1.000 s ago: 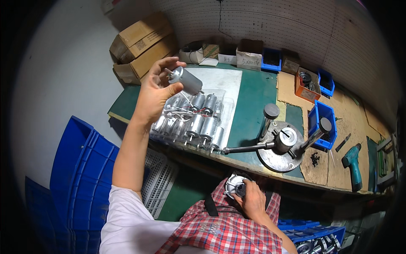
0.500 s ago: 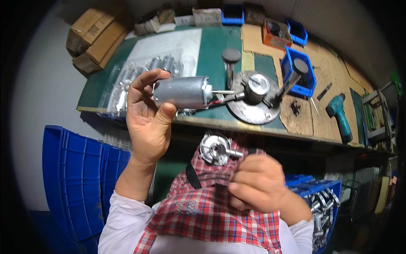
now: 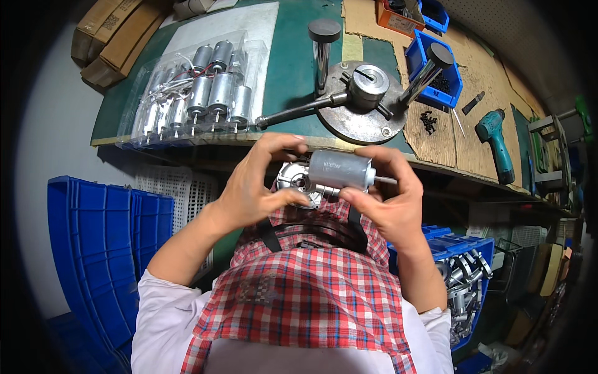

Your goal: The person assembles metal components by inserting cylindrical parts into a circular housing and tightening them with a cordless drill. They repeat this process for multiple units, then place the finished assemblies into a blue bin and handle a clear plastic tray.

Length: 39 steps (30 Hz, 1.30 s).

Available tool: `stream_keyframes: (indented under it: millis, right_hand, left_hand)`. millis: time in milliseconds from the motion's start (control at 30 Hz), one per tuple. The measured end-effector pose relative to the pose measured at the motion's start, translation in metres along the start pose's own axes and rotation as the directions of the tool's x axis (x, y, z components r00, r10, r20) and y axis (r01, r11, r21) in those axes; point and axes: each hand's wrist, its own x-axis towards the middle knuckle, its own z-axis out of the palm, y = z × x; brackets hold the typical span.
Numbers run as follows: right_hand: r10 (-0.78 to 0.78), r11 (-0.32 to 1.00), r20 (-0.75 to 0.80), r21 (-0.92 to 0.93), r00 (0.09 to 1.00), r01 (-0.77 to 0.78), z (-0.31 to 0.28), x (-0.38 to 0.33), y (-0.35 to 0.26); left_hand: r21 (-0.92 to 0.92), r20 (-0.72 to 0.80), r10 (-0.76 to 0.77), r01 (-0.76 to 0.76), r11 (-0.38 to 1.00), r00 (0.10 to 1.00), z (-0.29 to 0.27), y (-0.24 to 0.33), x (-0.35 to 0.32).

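Head view: my right fingers (image 3: 398,168) grip the silver motor (image 3: 339,169) at their 10 o'clock, axis roughly 9-to-3, shaft (image 3: 386,180) toward 3. Left fingers (image 3: 277,144), farther off, curl open at its 9, contact unclear. Cast housing (image 3: 289,175): motor's 8.

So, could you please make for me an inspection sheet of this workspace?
Surface: green bench top, partly covered with brown cardboard.
Job's things: silver motor; metal housing, partly hidden by it.
Clutter: small black parts and teal drill on the cardboard.
Hands: right hand grips the silver motor; left hand open beside it.
Cables: red and white wires among motors in clear tray.
Surroundings: blue crates left; crate of metal parts right.
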Motion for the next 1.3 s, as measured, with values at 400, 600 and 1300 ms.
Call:
stream_keyframes:
  millis: [400,600,1300]
  right_hand:
    - [-0.156,0.724,0.206,-0.642,0.966,0.253,0.039,-0.018,0.026]
    - [-0.137,0.735,0.260,-0.620,0.956,0.274,0.035,-0.018,0.029]
    - [-0.015,0.803,0.120,-0.590,0.993,0.083,0.053,-0.005,0.059]
  left_hand:
    - [0.171,0.155,-0.211,0.184,0.968,0.965,0.069,-0.087,-0.035]
    - [0.179,0.079,-0.149,0.133,0.975,0.986,0.063,-0.069,-0.037]
    - [-0.191,0.205,-0.503,0.538,0.821,0.840,0.050,-0.031,-0.019]
